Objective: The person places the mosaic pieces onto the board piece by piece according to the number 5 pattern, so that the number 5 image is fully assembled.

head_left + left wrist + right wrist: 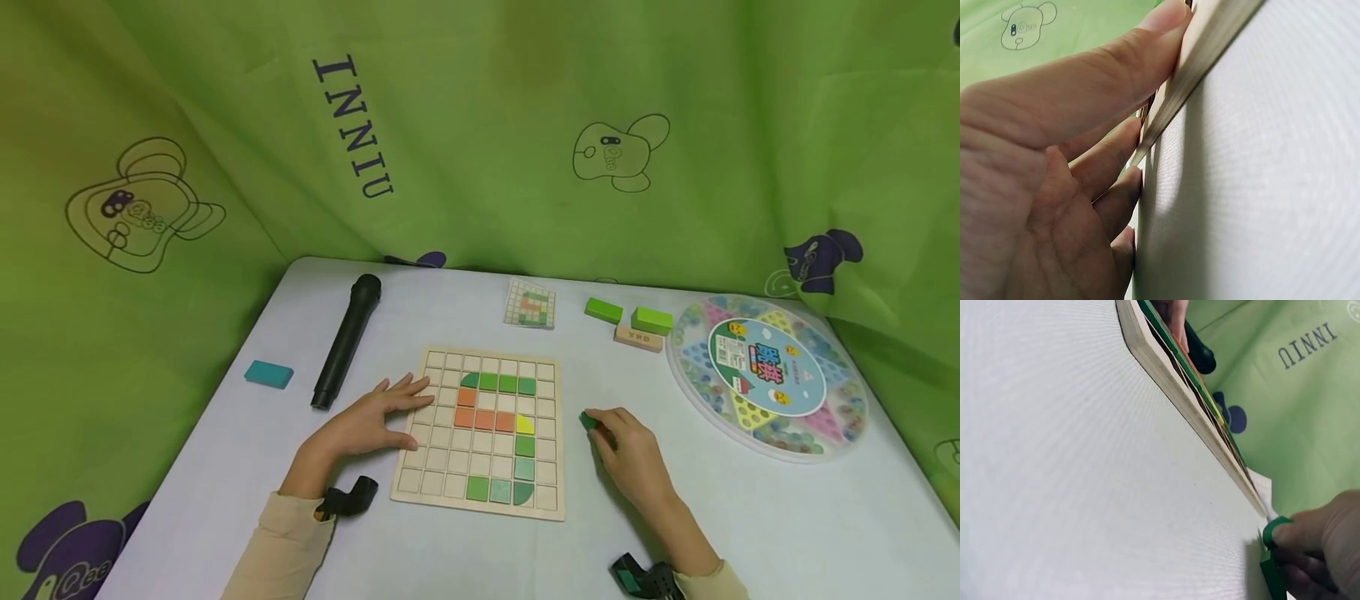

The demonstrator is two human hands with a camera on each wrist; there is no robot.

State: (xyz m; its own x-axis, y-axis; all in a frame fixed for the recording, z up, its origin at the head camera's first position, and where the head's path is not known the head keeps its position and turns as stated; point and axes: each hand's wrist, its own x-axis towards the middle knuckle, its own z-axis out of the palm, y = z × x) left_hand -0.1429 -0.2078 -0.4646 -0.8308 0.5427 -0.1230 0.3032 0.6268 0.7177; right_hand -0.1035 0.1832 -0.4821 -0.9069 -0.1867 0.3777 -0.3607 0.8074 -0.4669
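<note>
A square wooden grid board (438, 461) lies on the table, with green, teal, orange and yellow tiles set in an S-like path of cells. My left hand (365, 423) rests at the board's left edge with fingers spread and straight; in the left wrist view its thumb (1104, 81) touches the rim. To the right of the board, my right hand (630, 454) pinches a small dark green tile (588, 421) between thumb and fingers. The right wrist view shows this green tile (1270, 531) with a rounded side, and another green block (1273, 576) just below it, partly hidden by the fingers.
A small pattern card (530, 303) lies behind the board. Two green blocks (651, 321) and a wooden block (638, 338) sit beside a round marble game box (855, 408). Leftward are a black microphone (347, 343) and a teal block (268, 374).
</note>
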